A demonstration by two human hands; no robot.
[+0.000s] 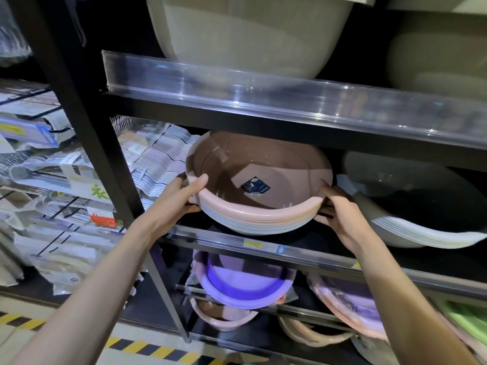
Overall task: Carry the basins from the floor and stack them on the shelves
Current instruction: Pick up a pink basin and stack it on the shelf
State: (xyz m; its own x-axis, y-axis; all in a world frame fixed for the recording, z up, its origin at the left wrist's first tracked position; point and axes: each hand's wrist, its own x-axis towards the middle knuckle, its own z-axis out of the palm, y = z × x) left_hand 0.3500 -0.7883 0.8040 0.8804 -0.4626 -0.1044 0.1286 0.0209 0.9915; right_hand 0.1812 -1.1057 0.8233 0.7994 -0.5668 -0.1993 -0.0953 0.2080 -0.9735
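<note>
We have a nested stack of pink plastic basins (259, 185) gripped between both hands, tilted with its open mouth toward us and sitting partly inside the middle shelf (263, 247) of a black metal rack. Our left hand (188, 192) clasps the rim on its side, thumb hooked over the top edge and fingers curled underneath; our right hand (340, 214) presses the opposite rim, thumb near the lip and fingers wrapped below, though the fingertips there are in shadow. Many thin rim edges show along the front of the stack, so we judge this to be many basins nested together: light singly, but with some weight as a bundle. The plastic looks smooth and glossy, likely slippery, and thin enough to flex, so squeezing the walls would be a poor choice; the rolled rims at opposite sides give the firmest purchase, with fingers beneath carrying the load. Inside the top basin, between our hands, sits a dark blue label (255, 187). Just beyond our right hand lies a stack of white basins (421, 233), close enough to knock. Below our hands, on the lower shelf, a purple basin (245, 283) rests on more pink ones.
</note>
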